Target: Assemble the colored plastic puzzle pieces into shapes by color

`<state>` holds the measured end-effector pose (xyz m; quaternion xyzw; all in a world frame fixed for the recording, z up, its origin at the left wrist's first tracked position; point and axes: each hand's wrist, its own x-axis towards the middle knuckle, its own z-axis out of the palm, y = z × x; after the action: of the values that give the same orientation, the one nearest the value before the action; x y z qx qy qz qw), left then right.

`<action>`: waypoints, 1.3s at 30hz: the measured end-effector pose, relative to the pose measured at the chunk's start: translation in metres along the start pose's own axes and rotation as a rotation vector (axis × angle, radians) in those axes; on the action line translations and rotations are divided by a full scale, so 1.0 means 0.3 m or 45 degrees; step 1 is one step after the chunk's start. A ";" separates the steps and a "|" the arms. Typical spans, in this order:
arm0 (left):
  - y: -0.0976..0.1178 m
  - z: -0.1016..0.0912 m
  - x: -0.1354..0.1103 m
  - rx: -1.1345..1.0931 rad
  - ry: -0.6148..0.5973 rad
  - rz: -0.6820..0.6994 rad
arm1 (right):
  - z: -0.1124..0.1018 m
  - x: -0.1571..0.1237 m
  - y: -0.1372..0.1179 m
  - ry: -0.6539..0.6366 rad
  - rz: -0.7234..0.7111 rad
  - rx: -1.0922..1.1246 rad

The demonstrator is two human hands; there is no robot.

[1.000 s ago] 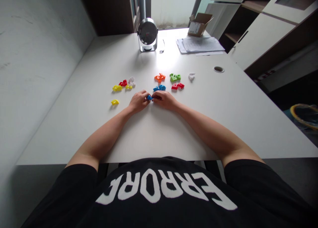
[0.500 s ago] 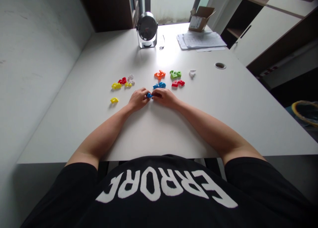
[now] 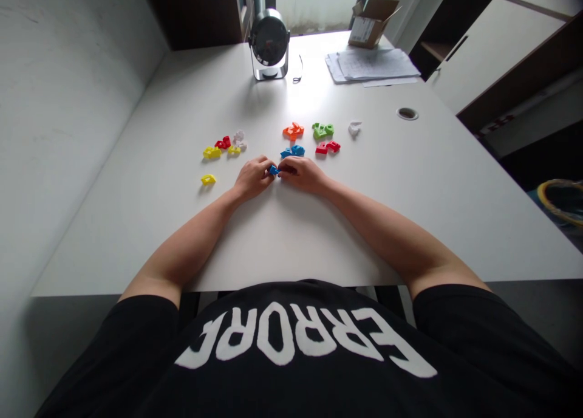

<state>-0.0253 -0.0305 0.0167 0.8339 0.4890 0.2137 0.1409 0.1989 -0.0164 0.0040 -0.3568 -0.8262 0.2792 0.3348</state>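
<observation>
Between my two hands is a small blue plastic piece (image 3: 274, 170), too small to tell its exact kind. My left hand (image 3: 255, 178) pinches it from the left, and the fingertips of my right hand (image 3: 301, 174) close on its right end. Just beyond my right fingers lie more blue pieces (image 3: 292, 152). Behind those are orange pieces (image 3: 294, 131), with green pieces (image 3: 323, 130) and red pieces (image 3: 328, 147) to the right. Left of my hands lie yellow pieces (image 3: 212, 153), red pieces (image 3: 223, 143), white pieces (image 3: 239, 140) and a lone yellow piece (image 3: 208, 180).
A single white piece (image 3: 354, 129) lies right of the green ones. At the back of the white table (image 3: 150, 223) stand a round black device on a metal stand (image 3: 269, 41), papers (image 3: 373, 65) and an open cardboard box (image 3: 371, 26). A cable hole (image 3: 407, 113) is at right.
The camera view has tilted slightly, so the tabletop things sit a little higher. Both hands keep hold of the blue piece, which appears turned slightly.
</observation>
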 end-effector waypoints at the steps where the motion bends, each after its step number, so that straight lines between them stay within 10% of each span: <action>1: 0.000 0.000 0.000 -0.001 0.000 -0.001 | 0.000 0.000 0.000 0.006 -0.006 -0.001; 39: 0.002 0.004 0.004 0.025 0.027 0.005 | 0.007 -0.002 0.012 0.047 -0.027 -0.018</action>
<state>-0.0238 -0.0297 0.0162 0.8340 0.4907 0.2180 0.1272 0.1991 -0.0152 0.0002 -0.3557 -0.8255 0.2631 0.3504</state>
